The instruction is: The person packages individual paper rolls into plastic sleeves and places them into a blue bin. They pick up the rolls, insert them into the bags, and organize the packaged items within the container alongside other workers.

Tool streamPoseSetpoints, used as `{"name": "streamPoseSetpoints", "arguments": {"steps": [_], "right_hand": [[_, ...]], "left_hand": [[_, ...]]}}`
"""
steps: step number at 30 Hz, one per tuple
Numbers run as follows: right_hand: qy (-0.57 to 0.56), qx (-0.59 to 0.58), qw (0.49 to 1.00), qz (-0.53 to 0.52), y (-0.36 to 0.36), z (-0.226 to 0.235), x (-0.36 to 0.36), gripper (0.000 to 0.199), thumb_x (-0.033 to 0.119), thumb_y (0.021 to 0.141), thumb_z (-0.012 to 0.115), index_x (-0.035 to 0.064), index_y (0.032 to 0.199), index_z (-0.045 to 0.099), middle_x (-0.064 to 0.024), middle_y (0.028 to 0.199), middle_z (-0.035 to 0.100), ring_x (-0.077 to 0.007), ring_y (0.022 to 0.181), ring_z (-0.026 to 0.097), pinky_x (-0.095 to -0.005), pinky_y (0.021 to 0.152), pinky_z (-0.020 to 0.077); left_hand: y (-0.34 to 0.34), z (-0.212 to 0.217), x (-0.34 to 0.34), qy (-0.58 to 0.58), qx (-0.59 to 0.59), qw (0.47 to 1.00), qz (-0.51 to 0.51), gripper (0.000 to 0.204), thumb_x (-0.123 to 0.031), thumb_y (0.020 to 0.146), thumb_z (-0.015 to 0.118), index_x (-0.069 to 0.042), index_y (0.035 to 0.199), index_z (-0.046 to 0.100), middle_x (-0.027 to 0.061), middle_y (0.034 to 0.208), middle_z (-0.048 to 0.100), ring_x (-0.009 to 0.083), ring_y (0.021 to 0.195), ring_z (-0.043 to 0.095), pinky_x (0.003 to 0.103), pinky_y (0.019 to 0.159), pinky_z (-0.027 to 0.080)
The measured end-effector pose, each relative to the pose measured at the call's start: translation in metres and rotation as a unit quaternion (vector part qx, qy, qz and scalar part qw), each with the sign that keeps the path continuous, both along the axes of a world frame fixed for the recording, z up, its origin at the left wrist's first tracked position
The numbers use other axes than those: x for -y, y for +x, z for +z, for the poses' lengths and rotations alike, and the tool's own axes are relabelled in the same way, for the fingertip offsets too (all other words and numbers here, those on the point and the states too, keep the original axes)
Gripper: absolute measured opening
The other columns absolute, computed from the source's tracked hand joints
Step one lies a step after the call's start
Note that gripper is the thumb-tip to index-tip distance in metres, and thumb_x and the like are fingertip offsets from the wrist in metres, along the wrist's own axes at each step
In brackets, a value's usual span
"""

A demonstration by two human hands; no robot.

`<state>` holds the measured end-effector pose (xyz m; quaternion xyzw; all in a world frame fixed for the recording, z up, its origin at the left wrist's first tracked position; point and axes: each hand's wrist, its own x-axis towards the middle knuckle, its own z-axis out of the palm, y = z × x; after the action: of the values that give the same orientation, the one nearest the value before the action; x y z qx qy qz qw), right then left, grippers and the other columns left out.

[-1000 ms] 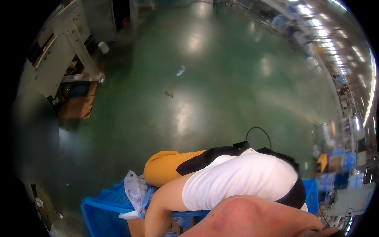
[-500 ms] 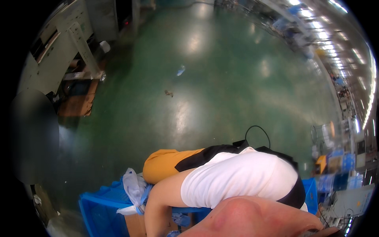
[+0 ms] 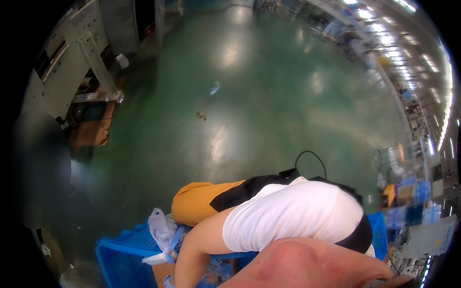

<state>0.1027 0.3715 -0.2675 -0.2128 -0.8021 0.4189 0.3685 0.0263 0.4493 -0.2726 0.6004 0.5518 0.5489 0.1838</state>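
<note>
Neither my left hand nor my right hand shows; both lie outside the picture. One bent arm (image 3: 197, 245) in a white sleeve (image 3: 283, 216) reaches down into a blue plastic crate (image 3: 129, 245) at the lower edge. Beside that forearm, a knotted whitish plastic bag (image 3: 161, 230) with a blue tie hangs at the crate's rim. Inside the crate are a piece of brown cardboard (image 3: 160, 274) and some clear and blue crumpled plastic (image 3: 218, 270). Yellow-orange and black clothing (image 3: 199, 201) lies behind the arm.
Green floor (image 3: 269, 115) spreads ahead, with small scraps (image 3: 215, 88) on it. At the left stands a pale machine frame (image 3: 79, 62) above a flat cardboard sheet (image 3: 91, 132). A black cable loop (image 3: 311, 152) rises behind the clothing. Blurred equipment and crates line the right.
The view has shifted slightly, and the floor scraps appear a little further left and lower. More clear plastic shows in the crate beside the forearm. The arm stays bent into the crate.
</note>
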Motion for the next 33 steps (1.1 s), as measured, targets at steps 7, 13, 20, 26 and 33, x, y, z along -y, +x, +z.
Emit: {"name": "streamPoseSetpoints", "arguments": {"steps": [7,13,20,26,33], "right_hand": [[0.006,-0.007,1.000,0.029,-0.006,0.004,-0.016,0.058,0.023,0.063,0.064,0.0096,0.117,0.045,-0.0147,0.089,0.059,-0.0306,0.078,0.056,-0.0380,0.068,0.0444],[0.008,0.001,0.999,0.043,-0.025,0.001,-0.026,0.060,0.025,0.062,0.065,0.0104,0.117,0.045,-0.0151,0.088,0.060,-0.0316,0.076,0.056,-0.0388,0.067,0.0448],[0.015,0.017,0.999,0.050,-0.023,-0.002,-0.031,0.062,0.028,0.061,0.066,0.0114,0.117,0.046,-0.0155,0.087,0.060,-0.0328,0.075,0.056,-0.0398,0.066,0.0452],[0.055,0.033,0.989,0.136,-0.043,0.024,-0.073,0.063,0.030,0.061,0.067,0.0121,0.117,0.046,-0.0159,0.086,0.060,-0.0338,0.073,0.057,-0.0406,0.065,0.0455],[-0.065,0.055,0.988,0.130,-0.021,0.039,-0.079,0.079,0.029,0.053,0.068,0.0124,0.124,0.038,-0.0185,0.091,0.059,-0.0344,0.081,0.057,-0.0400,0.071,0.0454]], "left_hand": [[-0.012,0.003,-0.007,0.010,-0.007,1.000,0.019,0.016,-0.011,0.080,0.047,0.000,0.089,0.054,0.0080,0.077,0.056,0.0150,0.064,0.053,0.026,0.056,0.046],[-0.025,0.003,-0.005,0.010,-0.005,0.999,0.034,0.017,-0.012,0.081,0.045,0.000,0.090,0.053,0.0084,0.077,0.056,0.0154,0.063,0.053,0.026,0.056,0.046],[-0.034,0.000,0.008,0.011,-0.015,0.999,0.049,0.019,-0.013,0.082,0.044,0.001,0.090,0.053,0.0090,0.077,0.056,0.0160,0.063,0.053,0.026,0.056,0.046],[-0.102,0.032,0.021,0.072,-0.054,0.979,0.183,0.020,-0.014,0.083,0.042,0.001,0.091,0.053,0.0094,0.078,0.056,0.0165,0.063,0.053,0.026,0.056,0.047],[-0.163,0.082,0.092,0.102,-0.193,0.899,0.381,0.017,-0.009,0.080,0.043,0.002,0.088,0.054,0.0098,0.075,0.056,0.0170,0.063,0.052,0.027,0.054,0.045]]}}
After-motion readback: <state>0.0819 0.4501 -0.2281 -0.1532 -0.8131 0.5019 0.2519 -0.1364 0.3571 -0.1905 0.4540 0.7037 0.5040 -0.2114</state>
